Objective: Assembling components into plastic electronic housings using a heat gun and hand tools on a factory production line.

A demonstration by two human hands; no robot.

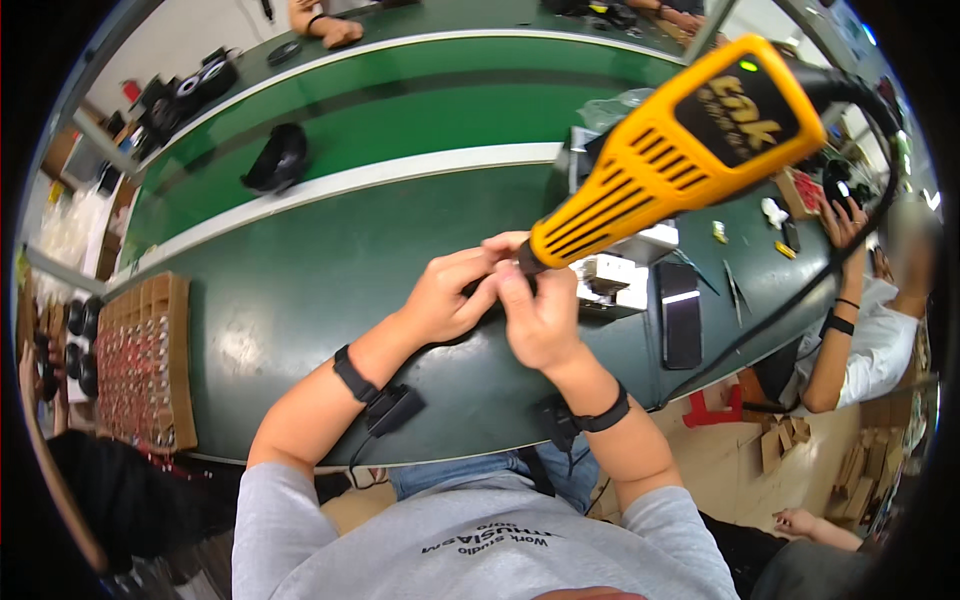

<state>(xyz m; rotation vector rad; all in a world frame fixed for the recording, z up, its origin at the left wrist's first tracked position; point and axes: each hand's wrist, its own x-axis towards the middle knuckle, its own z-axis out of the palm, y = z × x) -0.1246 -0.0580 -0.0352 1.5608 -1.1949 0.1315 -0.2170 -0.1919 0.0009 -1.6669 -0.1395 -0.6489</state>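
My left hand (pixel 447 293) and my right hand (pixel 543 316) meet over the dark green bench, fingertips bent together in a pinch. What lies between them is too small and covered to make out. A yellow electric screwdriver (pixel 640 165) slants down from the upper right, its dark nose (pixel 528 258) right beside my fingertips. Whether any finger grips that nose cannot be told. Just right of my right hand sits a silvery metal fixture (pixel 607 272), partly behind the tool. Each wrist wears a black band.
A divided cardboard tray (pixel 182 350) of small parts lies left. On the right are a smartphone (pixel 682 325), tweezers (pixel 737 292) and the tool's black cable (pixel 790 310). A black curved shell (pixel 277 160) rests on the green conveyor belt (pixel 400 110). Co-workers sit right and across.
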